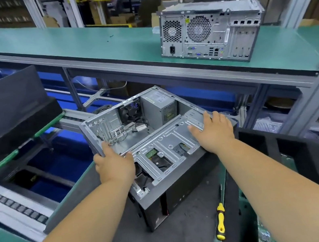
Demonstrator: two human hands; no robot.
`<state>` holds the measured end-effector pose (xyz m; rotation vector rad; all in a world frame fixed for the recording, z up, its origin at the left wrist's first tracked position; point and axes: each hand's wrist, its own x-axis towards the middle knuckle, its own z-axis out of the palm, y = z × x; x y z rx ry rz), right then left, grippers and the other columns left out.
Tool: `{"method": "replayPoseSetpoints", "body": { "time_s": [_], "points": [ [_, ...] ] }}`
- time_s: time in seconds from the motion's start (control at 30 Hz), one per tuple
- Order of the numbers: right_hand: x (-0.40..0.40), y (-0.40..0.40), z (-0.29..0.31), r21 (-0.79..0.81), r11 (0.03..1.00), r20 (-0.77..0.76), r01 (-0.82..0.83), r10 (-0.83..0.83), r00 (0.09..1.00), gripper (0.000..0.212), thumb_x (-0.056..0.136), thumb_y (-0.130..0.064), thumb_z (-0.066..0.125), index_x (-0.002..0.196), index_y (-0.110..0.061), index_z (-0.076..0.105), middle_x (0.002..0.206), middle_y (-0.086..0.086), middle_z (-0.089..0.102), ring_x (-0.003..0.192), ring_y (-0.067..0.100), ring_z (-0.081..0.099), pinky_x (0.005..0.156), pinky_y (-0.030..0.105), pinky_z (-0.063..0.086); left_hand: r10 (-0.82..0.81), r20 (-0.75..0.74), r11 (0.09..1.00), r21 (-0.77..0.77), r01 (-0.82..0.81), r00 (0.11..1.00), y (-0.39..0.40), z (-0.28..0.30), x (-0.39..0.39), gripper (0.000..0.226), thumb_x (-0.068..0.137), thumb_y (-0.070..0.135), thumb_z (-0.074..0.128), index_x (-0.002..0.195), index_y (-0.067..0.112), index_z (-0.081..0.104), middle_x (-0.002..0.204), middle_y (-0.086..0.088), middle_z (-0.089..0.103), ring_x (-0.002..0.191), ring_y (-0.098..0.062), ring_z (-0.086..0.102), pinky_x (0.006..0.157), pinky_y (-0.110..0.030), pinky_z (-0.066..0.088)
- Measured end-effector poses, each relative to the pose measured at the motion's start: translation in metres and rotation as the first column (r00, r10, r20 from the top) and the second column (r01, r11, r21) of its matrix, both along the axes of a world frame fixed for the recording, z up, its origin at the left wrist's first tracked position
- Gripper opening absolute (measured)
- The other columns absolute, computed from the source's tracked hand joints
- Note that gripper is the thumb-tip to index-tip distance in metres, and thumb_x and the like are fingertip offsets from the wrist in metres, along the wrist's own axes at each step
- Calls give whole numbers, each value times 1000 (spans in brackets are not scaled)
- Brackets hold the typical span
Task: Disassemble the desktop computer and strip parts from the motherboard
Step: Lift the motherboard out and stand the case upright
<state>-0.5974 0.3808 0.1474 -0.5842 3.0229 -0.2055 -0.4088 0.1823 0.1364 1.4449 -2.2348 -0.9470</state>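
An open grey desktop case (164,139) lies on its side on the dark work mat, its black front panel toward me. Inside I see a power supply (160,107), a rear fan (131,112) and loose cables; no motherboard shows. My left hand (113,163) grips the case's near left edge. My right hand (214,130) lies flat on the drive cage at the right rim, fingers spread. Whether it grips the rim I cannot tell.
A yellow-handled screwdriver (221,221) lies on the mat at the right. A second, closed desktop case (211,32) stands on the green upper shelf (81,43). A roller conveyor (13,202) runs at the left. Dark panels lean at left and right.
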Motion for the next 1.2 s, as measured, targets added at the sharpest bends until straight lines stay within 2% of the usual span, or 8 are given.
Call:
{"method": "replayPoseSetpoints", "body": {
  "time_s": [0.33, 0.6, 0.73, 0.87, 0.97, 1.03, 1.13, 1.2],
  "points": [
    [46, -11, 9, 146, 976, -185, 161, -133, 974, 85, 89, -77, 21, 142, -13, 41, 136, 16, 44, 126, 35, 40, 104, 44, 30, -351, 34, 936, 14, 351, 936, -97, 6, -19, 84, 91, 45, 57, 154, 29, 4, 153, -12, 15, 121, -40, 46, 93, -46, 48],
    [93, -48, 19, 382, 836, -194, 394, -345, 918, 80, 87, -80, 22, 129, -14, 41, 119, 13, 52, 105, 29, 54, 77, 40, 32, -583, 20, 812, -3, 583, 812, -153, 7, -37, 96, 90, 48, 59, 153, 28, -10, 160, -11, 10, 138, -34, 33, 104, -44, 35],
    [104, -54, 24, 324, 807, -156, 494, -469, 869, 80, 85, -81, 27, 122, -12, 42, 100, 8, 62, 89, 26, 61, 67, 35, 36, -668, -6, 744, 14, 668, 744, -172, 7, -38, 101, 89, 48, 62, 152, 31, -15, 162, -4, 7, 145, -29, 23, 109, -45, 32],
    [103, -48, 26, 319, 768, -121, 556, -549, 827, 80, 90, -76, 23, 121, -7, 49, 70, 4, 52, 58, 21, 50, 52, 28, 31, -717, -5, 697, 20, 717, 697, -181, 4, -37, 103, 87, 48, 64, 149, 37, -18, 162, -3, 8, 140, -30, 34, 100, -43, 41],
    [90, -43, 30, 379, 769, -48, 515, -540, 840, 84, 93, -73, 14, 114, -10, 66, 74, 3, 57, 64, 21, 53, 55, 28, 36, -718, -33, 695, 29, 718, 696, -182, 2, -39, 104, 87, 48, 64, 150, 36, -17, 162, 0, 10, 142, -28, 31, 107, -43, 37],
    [77, -41, 33, 401, 780, 43, 481, -540, 840, 83, 94, -73, 12, 124, -15, 63, 82, 6, 61, 69, 23, 56, 56, 29, 36, -705, -57, 706, 46, 707, 707, -182, 2, -40, 102, 88, 47, 63, 150, 34, -17, 162, 3, 10, 145, -24, 25, 110, -40, 32],
    [58, -39, 33, 348, 811, 179, 471, -550, 816, 86, 93, -75, 15, 141, -13, 51, 131, 12, 59, 112, 32, 59, 81, 39, 43, -674, -58, 732, 75, 677, 736, -181, 4, -43, 98, 90, 47, 59, 152, 30, -16, 161, 4, 14, 143, -24, 30, 101, -35, 34],
    [47, -40, 33, 235, 847, 211, 477, -524, 825, 81, 95, -70, 23, 145, -9, 44, 144, 14, 50, 125, 35, 52, 95, 43, 43, -640, -32, 759, 124, 639, 767, -181, 8, -46, 93, 90, 49, 58, 154, 27, -5, 157, 1, 27, 137, -25, 39, 102, -37, 36]
  ]
}}
